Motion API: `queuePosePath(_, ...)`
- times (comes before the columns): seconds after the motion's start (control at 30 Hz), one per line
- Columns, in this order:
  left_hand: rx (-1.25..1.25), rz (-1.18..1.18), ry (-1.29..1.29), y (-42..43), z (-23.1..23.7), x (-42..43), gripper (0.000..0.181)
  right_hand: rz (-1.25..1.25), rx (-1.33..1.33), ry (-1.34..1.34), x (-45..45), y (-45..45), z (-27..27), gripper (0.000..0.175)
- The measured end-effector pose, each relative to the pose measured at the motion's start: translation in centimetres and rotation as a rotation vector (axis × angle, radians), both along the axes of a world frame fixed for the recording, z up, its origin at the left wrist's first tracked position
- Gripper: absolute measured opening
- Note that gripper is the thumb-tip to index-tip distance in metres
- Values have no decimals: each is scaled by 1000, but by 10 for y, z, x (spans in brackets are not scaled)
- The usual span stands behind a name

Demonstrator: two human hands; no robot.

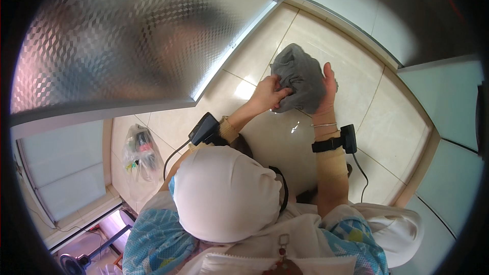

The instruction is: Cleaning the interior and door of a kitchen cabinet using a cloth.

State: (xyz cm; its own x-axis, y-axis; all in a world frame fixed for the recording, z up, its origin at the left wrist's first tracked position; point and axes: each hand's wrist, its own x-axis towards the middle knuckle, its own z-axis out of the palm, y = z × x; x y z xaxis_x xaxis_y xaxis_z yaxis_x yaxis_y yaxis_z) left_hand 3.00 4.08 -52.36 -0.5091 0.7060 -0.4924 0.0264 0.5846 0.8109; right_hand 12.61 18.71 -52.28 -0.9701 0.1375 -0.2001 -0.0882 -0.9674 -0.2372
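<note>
A bunched grey cloth point(301, 72) is held between both hands, over the tiled floor. My left hand point(269, 93) pinches its near left edge with the thumb and fingers. Against the cloth's right side lies my right hand point(328, 88), its fingers pointing away from me and partly hidden by the fabric. Black strapped devices, one on the left wrist point(205, 129) and one on the right wrist point(347, 139), trail cables. A thin bangle point(324, 125) circles the right wrist.
A metal-framed patterned-glass door point(153, 46) stands ajar at the upper left. Glossy cream floor tiles point(355, 110) run between pale cabinet fronts point(447, 95). A clear plastic bag with items inside point(142, 156) sits on the floor at left, and a fan point(72, 263) is at lower left.
</note>
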Motion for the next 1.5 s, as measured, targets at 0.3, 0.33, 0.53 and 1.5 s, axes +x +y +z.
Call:
queuePosePath(0.3,561,510,-432,-37,29,-38,30,-92,171,-208,43,87,-26,46)
queuePosePath(0.33,560,513,-432,-39,45,-39,30,-90,171,-209,49,96,-30,46)
queuePosePath(0.53,966,581,-1085,-38,53,-34,40,55,1221,-1009,49,94,-27,27)
queuePosePath(1.5,401,14,-301,-33,23,-14,72,-140,102,103,-41,-46,66,31)
